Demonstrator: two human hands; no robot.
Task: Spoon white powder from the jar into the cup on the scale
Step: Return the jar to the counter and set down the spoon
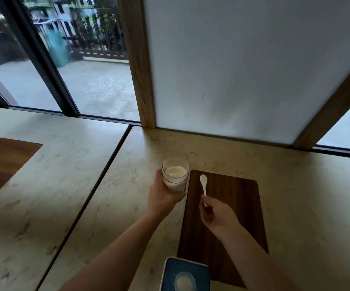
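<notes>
A clear glass jar (175, 174), half full of white powder, is gripped from its near side by my left hand (163, 197), just left of the dark wooden mat (232, 217). My right hand (216, 215) pinches the handle of a small white spoon (203, 182); the bowl points away from me over the mat and looks empty. At the bottom edge sits a dark blue scale (185, 274) carrying a cup (185, 282) seen from above, with white powder inside.
The pale stone table (306, 206) meets a second table (43, 185) along a dark seam on the left, where another wooden mat (1, 162) lies. A frosted panel in a wooden frame (243, 70) stands at the table's back edge.
</notes>
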